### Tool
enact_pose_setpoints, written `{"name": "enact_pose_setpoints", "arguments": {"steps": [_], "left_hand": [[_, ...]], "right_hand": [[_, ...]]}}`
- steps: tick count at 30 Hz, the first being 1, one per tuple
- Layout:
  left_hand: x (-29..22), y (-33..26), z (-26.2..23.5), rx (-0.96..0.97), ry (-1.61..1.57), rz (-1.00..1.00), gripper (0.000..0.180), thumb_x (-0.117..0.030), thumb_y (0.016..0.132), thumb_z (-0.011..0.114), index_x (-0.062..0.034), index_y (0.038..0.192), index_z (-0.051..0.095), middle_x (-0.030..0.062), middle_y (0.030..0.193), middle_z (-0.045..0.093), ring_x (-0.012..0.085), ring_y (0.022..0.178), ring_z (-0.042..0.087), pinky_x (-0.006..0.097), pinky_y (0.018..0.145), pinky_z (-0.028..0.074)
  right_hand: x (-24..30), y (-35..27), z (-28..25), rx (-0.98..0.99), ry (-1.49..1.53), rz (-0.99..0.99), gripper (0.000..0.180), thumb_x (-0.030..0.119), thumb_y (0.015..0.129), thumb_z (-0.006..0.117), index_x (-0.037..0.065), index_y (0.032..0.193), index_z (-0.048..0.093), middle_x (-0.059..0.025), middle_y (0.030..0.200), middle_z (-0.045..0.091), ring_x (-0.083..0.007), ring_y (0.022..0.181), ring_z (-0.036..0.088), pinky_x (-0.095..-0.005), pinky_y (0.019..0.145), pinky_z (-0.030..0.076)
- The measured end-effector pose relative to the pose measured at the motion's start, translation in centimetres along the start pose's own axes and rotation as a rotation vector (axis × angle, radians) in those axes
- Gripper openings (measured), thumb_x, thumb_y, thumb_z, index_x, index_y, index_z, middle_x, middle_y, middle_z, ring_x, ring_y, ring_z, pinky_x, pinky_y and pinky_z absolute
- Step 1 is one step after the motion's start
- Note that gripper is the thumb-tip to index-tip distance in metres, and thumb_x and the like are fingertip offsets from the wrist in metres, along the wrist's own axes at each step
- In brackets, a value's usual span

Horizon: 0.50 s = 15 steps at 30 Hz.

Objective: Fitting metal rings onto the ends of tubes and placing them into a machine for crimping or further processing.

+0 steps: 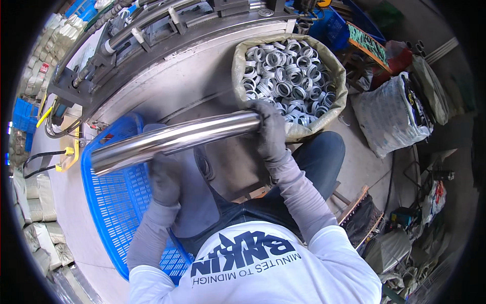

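A long shiny steel tube [182,138] lies across my lap, running from lower left to upper right. My left hand [164,177], in a grey glove, grips it from below near its middle. My right hand [271,129], also gloved, is closed around its right end. That end sits at the rim of an open sack [336,71] filled with several metal rings [288,68]. The tube's left end hangs over a blue plastic crate [114,202].
A dark metal machine frame [152,30] with pipes curves along the back. Another tied sack [390,114] and blue crates [331,28] stand at the right. Stacked white bags [38,223] line the left. Tools and clutter lie at lower right.
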<state>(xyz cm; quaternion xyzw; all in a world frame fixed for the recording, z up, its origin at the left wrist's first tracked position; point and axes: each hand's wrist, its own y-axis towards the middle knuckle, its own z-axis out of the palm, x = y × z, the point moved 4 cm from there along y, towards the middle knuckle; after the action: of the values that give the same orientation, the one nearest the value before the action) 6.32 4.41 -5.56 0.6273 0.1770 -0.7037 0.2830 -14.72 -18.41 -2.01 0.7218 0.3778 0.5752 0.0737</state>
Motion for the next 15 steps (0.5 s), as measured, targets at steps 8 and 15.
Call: {"name": "enact_pose_setpoints", "arguments": {"steps": [8,15], "left_hand": [[-19.3,7.9,5.3,-0.199,0.129,0.457,0.045,-0.006,0.097,0.065,0.0133,0.137,0.058,0.0230,0.123,0.071,0.0263,0.110,0.070,0.038,0.096,0.057],[-10.1,5.8,9.1,0.280,1.365,0.511,0.053,-0.019,0.071,0.082,-0.0069,0.119,0.063,0.0140,0.093,0.066,0.0339,0.086,0.068,0.045,0.076,0.053]], "right_hand": [[-12.7,5.6,-4.5,-0.094,-0.181,0.469,0.049,0.034,0.100,0.063,-0.005,0.129,0.065,-0.0267,0.129,0.069,-0.0431,0.120,0.066,-0.0451,0.102,0.052],[-19.9,1.8,-1.5,0.430,-0.947,0.604,0.046,0.038,0.094,0.068,-0.001,0.119,0.074,-0.0267,0.121,0.072,-0.0409,0.118,0.068,-0.0494,0.103,0.052]]}}
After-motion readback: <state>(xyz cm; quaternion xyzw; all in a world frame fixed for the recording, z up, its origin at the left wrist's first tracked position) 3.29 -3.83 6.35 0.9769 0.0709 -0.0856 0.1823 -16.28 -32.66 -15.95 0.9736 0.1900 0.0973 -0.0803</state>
